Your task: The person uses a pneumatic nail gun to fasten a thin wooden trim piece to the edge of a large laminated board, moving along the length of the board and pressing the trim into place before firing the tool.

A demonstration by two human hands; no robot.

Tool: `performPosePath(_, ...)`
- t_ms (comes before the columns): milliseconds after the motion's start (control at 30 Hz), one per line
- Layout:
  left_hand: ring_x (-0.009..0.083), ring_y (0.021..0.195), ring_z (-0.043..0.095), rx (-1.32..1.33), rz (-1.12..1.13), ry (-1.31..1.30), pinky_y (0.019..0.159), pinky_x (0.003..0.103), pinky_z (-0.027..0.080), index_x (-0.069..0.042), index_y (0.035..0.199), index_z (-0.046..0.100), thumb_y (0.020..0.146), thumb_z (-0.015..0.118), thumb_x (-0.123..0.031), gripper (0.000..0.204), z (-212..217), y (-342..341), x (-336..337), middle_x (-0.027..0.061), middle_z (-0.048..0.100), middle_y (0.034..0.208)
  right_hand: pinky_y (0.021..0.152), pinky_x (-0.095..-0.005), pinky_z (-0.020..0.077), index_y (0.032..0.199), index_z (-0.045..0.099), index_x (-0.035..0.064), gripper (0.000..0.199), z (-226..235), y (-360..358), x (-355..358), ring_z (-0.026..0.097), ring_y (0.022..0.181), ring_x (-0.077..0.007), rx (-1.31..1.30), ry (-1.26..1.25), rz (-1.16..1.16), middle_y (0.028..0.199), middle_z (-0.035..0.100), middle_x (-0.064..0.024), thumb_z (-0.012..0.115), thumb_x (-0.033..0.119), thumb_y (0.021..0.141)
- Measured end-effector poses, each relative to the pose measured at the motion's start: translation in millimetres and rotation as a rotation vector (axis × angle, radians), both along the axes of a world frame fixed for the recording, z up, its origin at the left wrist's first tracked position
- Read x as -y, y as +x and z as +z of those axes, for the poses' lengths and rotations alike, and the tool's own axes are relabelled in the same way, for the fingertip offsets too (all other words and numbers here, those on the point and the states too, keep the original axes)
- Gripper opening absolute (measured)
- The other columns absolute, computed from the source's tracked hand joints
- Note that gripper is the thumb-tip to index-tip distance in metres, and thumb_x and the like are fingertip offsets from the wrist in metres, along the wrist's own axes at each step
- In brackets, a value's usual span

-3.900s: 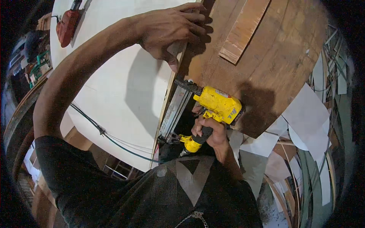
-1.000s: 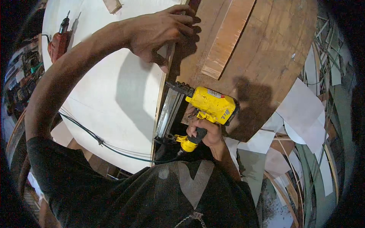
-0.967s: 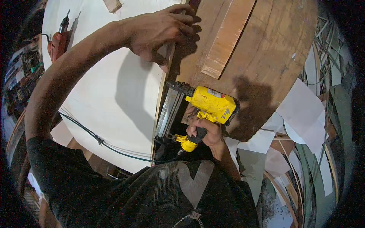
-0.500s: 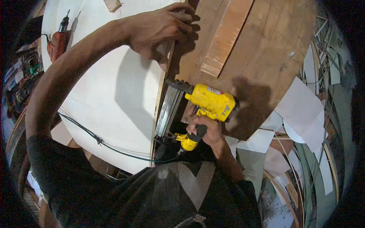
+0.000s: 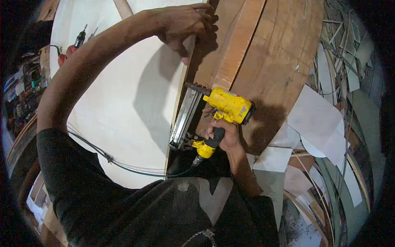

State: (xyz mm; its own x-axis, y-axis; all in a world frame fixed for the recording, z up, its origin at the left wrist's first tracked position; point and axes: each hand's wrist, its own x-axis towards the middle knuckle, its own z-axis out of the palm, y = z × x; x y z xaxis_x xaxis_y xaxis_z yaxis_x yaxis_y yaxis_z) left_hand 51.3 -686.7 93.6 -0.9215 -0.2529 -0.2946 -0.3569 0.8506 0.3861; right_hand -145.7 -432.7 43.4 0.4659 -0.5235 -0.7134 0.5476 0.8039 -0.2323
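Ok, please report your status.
Left hand on edge of white flat panel. Right hand gripping yellow-and-black nail gun, nose near edge. Dark thin hose across panel.

A: What does your left forearm (image 5: 82, 72) hide?
B: Part of the red drill (image 5: 70, 51); your right hand (image 5: 228, 133) covers some of the grip (image 5: 215, 136) of your nail gun (image 5: 228, 105);
A: And your brown strip (image 5: 238, 47)?
B: Cut off by the top edge; the clutter (image 5: 25, 92) far left is too blurred to tell.

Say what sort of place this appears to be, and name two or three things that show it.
Probably a woodworking shop: the right hand grips what looks like a nail gun, a drill lies on the white panel, and sheet offcuts are heaped at the right.
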Motion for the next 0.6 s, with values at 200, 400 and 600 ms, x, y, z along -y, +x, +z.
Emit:
performPosePath(200, 0.0330, 0.123, 0.037, 0.020, -0.147, 0.188, 0.109, 0.053, 0.014, -0.006, 0.110, 0.060, 0.060, 0.074, -0.047, 0.066, -13.9, 1.6, 12.1, 0.0125, 0.056, 0.117, 0.055, -0.0354, 0.0445, 0.111, 0.050, -0.0039, 0.036, 3.1, -1.7, 1.1, 0.048, 0.049, -0.0184, 0.123, -0.004, -0.044, 0.062, 0.054, -0.0097, 0.051, 0.009, 0.077)
performPosePath(400, 0.0322, 0.120, 0.039, 0.140, -0.188, 0.145, 0.107, 0.053, 0.015, -0.006, 0.109, 0.060, 0.061, 0.074, -0.045, 0.064, -5.8, -0.2, 10.4, 0.0121, 0.056, 0.117, 0.056, -0.0379, 0.0438, 0.096, 0.057, -0.0032, 0.024, -2.7, -1.5, -2.4, 0.047, 0.049, -0.0198, 0.066, 0.037, 0.005, 0.061, 0.055, -0.0102, 0.052, 0.009, 0.077)
performPosePath(600, 0.0322, 0.124, 0.035, 0.097, -0.171, 0.176, 0.109, 0.054, 0.013, -0.006, 0.113, 0.058, 0.062, 0.074, -0.041, 0.065, -5.4, 0.1, 9.8, 0.0123, 0.053, 0.121, 0.058, -0.0378, 0.0445, 0.067, 0.058, -0.0018, 0.016, -2.8, -1.9, -5.1, 0.048, 0.049, -0.0214, 0.030, 0.062, 0.013, 0.055, 0.052, -0.0111, 0.051, 0.010, 0.077)
